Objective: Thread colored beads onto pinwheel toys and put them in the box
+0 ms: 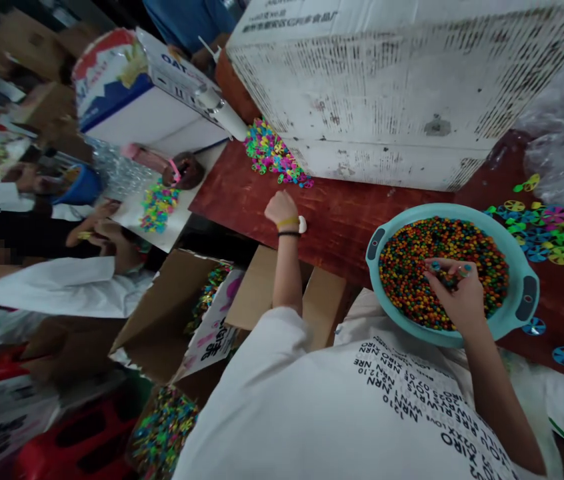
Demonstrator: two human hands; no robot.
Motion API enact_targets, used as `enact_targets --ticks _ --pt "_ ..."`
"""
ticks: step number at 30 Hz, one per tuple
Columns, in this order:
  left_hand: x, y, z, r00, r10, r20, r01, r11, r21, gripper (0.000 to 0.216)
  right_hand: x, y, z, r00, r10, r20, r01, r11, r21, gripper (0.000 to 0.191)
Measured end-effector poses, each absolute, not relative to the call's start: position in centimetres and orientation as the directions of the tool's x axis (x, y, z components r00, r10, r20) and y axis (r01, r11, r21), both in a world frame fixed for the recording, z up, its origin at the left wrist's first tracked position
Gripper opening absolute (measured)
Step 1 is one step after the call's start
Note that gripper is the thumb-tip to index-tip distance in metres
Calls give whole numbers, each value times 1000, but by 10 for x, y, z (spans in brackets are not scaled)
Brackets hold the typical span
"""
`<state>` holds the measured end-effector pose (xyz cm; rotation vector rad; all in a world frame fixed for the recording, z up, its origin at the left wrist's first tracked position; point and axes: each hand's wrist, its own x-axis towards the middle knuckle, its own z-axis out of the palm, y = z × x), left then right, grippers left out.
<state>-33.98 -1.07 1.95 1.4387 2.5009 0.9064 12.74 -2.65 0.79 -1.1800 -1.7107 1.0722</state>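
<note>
The person wears a loose white shirt (267,407), its left sleeve (275,343) ending near the elbow. Rows of black lettering (412,377) run across it. A yellow band (288,221) and a black band (289,234) circle the left wrist (289,228).

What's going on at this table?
Someone's right hand is curled at the small colorful balls in a teal basin; whether it grips any is unclear. The left hand reaches over the red table, near a pile of bright plastic pieces, its fingers mostly hidden. Colorful little wheels lie to the basin's right.
</note>
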Motion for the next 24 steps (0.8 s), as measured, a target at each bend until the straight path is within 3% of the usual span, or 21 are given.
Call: enact_targets --ticks 6,14,16,18,19,21,24 --pt "-330 75 20 -640 749 172 687 457 566 31 134 -25 -2 -71 994 78 339 98 -936 52" --pt "-275 69 29 -691 698 189 678 535 504 26 127 -28 4 -21 997 80 221 83 -972 47" --pt "-234 76 33 -472 841 264 816 303 493 27 124 -28 7 7 998 67 140 66 -988 46" --pt "-184 97 37 -18 960 281 847 -135 514 33 123 -27 8 37 997 65 67 62 -996 45" --pt "-157 112 36 232 940 251 771 -335 541 34 123 -27 9 51 996 77 54 75 -996 44" --pt "-101 153 30 585 794 166 600 -561 570 34 124 -27 9 70 990 125 69 120 -990 43" --pt "-26 219 9 797 602 -44 527 -659 537 36 125 -29 11 78 979 188 97 180 -979 41"
